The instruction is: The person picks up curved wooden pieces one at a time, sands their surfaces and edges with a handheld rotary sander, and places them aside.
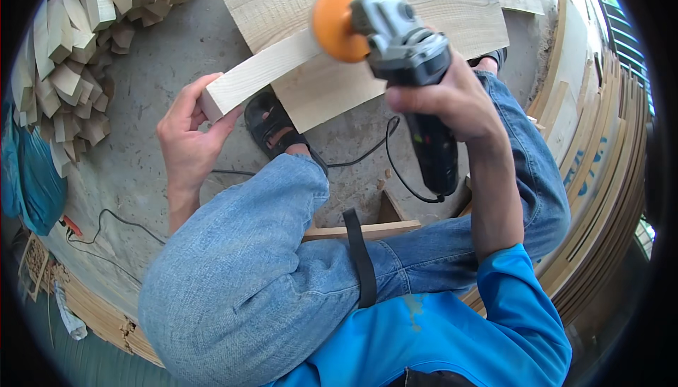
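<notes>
My right hand (452, 97) grips an angle grinder (409, 41) with a black handle and a grey metal head. An orange disc (339, 25) on the grinder lies over the far end of a pale wooden block (265, 73); whether it touches the wood or spins cannot be told. At the block's near end, the fingers and thumb of my left hand (191, 129) are closed around its sides. The block slants up and to the right across a wide wooden board (325, 97), and its far tip is hidden by the disc.
Many cut wooden blocks (70, 41) are piled at the left, above a blue plastic bag (32, 175). Long planks (600, 189) are stacked along the right. The grinder's black cord (360, 159) runs over the concrete floor beside my sandalled foot (272, 124).
</notes>
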`<state>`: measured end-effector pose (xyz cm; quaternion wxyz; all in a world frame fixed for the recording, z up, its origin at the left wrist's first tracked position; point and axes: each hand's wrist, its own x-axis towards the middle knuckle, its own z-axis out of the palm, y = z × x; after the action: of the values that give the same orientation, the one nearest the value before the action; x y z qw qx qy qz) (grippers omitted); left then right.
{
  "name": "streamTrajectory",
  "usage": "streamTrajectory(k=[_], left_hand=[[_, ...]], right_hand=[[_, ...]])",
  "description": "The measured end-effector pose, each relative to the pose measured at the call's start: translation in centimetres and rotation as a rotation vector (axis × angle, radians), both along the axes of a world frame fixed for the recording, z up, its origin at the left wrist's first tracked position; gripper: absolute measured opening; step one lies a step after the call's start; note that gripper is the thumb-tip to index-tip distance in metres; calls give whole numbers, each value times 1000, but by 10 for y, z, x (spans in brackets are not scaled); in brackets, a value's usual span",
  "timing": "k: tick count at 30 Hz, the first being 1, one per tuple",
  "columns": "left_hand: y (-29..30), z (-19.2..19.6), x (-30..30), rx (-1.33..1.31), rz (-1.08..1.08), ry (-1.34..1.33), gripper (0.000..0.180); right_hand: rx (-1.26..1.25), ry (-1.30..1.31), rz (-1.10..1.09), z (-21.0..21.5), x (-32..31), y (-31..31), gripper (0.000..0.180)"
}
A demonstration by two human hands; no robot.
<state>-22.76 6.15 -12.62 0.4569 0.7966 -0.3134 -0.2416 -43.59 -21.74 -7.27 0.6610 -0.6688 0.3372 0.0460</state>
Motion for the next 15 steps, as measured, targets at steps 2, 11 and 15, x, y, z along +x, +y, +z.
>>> streamTrajectory(k=[2, 11, 15], left_hand=[[-1, -1, -2, -15, -1, -5, 49], [5, -5, 0, -50, -2, -56, 49], [3, -5, -3, -68, 15, -36, 49]], right_hand=[[29, -100, 54, -5, 12, 18, 82], [255, -224, 204, 4, 50, 67, 95], [165, -206, 181, 4, 51, 64, 88]])
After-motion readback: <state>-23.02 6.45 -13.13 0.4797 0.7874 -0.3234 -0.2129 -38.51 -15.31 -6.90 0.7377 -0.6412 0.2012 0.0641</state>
